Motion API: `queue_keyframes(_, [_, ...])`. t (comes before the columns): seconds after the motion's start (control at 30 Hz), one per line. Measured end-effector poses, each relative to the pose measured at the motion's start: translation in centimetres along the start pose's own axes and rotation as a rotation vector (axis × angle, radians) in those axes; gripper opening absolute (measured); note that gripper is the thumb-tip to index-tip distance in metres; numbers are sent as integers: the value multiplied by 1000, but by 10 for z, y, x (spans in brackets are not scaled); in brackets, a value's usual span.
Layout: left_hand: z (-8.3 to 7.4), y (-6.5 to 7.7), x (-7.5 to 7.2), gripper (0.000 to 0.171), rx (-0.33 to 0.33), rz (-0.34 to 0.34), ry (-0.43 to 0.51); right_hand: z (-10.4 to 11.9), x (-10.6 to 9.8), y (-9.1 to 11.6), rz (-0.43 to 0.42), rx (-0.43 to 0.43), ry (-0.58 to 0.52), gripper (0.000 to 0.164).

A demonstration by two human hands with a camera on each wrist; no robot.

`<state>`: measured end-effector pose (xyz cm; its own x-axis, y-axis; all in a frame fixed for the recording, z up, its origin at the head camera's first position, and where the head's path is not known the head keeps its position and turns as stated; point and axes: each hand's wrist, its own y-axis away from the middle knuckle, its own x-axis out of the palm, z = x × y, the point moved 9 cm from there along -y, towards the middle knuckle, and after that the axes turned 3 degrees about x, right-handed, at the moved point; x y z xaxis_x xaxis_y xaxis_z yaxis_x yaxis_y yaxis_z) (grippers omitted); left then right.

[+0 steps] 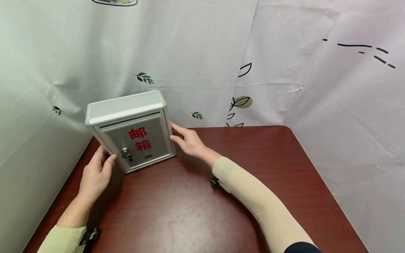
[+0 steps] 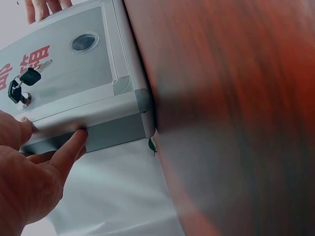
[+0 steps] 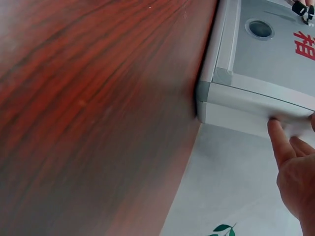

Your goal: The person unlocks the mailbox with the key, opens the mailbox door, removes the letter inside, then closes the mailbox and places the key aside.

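Observation:
A silver metal mailbox (image 1: 158, 133) with red characters on its door stands upright on the table, its front angled toward the right. From the door's lock (image 1: 125, 151) hang keys with black heads (image 2: 30, 77). My left hand (image 1: 96, 172) touches the mailbox's left side with thumb and fingers; in the left wrist view the index finger lies fairly straight along that side. On the opposite side rests my right hand (image 1: 190, 142), its extended fingertips (image 3: 275, 129) against the metal. Some fingers of both hands are hidden behind the box.
The dark red wooden table (image 1: 196, 196) has a rounded far right corner. White curtain fabric (image 1: 196, 52) with leaf prints hangs close behind the table and along both sides. The mailbox stands near the table's back left corner.

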<state>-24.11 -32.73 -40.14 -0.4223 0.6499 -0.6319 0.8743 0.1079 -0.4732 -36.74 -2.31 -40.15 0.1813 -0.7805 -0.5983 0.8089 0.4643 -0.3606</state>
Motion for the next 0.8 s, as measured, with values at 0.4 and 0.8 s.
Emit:
queue_keyframes(0.4, [-7, -8, 14, 60, 60, 34, 133, -8, -17, 17, -66, 18, -59, 61])
queue_keyframes(0.8, [-22, -15, 36, 57, 113, 52, 199, -20, -39, 39, -125, 55, -81, 62])
